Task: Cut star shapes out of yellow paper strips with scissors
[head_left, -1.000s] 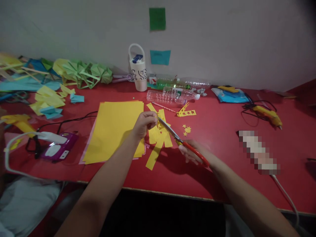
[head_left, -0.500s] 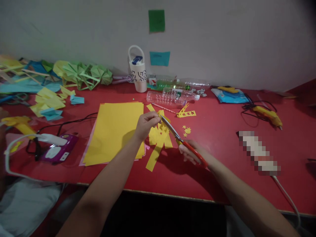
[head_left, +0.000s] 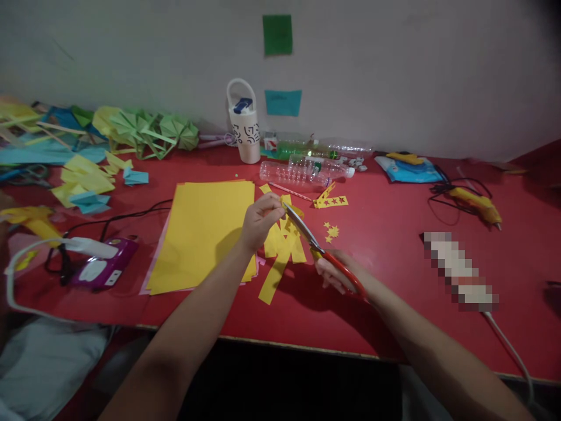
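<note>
My right hand [head_left: 339, 270] grips the red handles of a pair of scissors [head_left: 302, 228], whose long blades point up and left toward my other hand. Between the thumb and fingers of my left hand [head_left: 264, 219] is a small piece of yellow paper [head_left: 284, 200], right at the blade tips. Most of that piece is hidden by the fingers and blades. Beneath both hands lie several yellow paper strips [head_left: 276, 278]. To their right sit small cut-out yellow stars [head_left: 333, 232] and a strip with star-shaped holes [head_left: 335, 202]. A stack of yellow sheets [head_left: 205, 234] lies under my left wrist.
Clear plastic bottles [head_left: 302, 173] and a white tumbler [head_left: 246, 131] stand or lie near the wall. A yellow glue gun [head_left: 475, 206] and a blurred-out object [head_left: 458, 272] are at right. On the left are a purple power strip [head_left: 105, 263], another glue gun [head_left: 33, 222] and folded green paper [head_left: 153, 131].
My fingers on the scissors' handles have shifted slightly, and the handles sit a little closer together. My left hand keeps nearly the same place. The view has shifted a touch.
</note>
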`<state>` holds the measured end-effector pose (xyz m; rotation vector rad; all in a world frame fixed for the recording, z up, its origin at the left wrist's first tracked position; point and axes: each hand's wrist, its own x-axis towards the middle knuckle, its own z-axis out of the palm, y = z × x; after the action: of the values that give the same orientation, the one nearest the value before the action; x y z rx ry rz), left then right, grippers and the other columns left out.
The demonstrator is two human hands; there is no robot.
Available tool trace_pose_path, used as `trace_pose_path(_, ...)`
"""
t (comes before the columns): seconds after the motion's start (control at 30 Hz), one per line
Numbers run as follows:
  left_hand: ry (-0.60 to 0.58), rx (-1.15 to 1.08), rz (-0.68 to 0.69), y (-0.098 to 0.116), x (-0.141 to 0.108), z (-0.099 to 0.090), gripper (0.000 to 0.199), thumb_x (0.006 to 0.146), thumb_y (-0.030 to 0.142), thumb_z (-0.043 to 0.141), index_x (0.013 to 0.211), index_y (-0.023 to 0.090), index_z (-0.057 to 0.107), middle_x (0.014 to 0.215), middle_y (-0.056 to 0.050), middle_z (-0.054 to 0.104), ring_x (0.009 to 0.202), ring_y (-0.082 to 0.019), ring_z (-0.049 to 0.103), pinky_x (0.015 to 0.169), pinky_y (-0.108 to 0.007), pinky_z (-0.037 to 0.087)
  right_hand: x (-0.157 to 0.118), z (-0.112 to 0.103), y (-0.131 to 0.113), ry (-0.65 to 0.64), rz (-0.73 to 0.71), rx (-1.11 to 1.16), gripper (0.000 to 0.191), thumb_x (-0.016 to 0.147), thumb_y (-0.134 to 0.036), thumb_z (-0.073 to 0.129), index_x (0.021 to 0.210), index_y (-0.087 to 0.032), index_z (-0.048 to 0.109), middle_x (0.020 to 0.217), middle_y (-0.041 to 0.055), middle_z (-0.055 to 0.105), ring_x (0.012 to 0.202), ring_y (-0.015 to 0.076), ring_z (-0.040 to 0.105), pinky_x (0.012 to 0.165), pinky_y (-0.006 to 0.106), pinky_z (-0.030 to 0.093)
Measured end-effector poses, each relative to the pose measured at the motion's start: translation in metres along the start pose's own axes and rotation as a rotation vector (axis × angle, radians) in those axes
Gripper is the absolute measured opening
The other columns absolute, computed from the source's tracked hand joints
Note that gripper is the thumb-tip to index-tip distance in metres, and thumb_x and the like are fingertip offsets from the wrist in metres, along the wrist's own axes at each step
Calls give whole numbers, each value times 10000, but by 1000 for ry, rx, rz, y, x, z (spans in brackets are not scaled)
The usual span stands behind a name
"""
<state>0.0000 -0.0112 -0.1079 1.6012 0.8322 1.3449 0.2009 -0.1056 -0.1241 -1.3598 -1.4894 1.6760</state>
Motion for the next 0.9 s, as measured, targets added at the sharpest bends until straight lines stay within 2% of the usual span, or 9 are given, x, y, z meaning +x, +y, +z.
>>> trace_pose_path(0.2,-6,-32,-3,4,-1,2,202,711,247,588,514,204,583,646,-9,493,676,-150,501,693,-332,420,-2,2,-3,13,-13,-5,582,711,-785,601,642,-222,468,377,-123,404,275,46,348,509,283,539)
trace_pose_path(0.47,-1,-20,-17,5,-1,3,199,689,255,591,496,207,577,626,-7,498,659,-146,481,685,-326,423,-4,0,-9,45,28,-74,519,740,-703,635,644,-224,461,367,-118,389,296,64,387,470,267,517)
trace_pose_path(0.9,3,-34,-19,2,-1,3,201,705,266,596,513,206,592,630,-8,513,668,-148,491,688,-327,425,-4,7,-2,34,-24,20,543,792,-731,574,638,-223,459,366,-127,379,264,44,329,470,267,521)
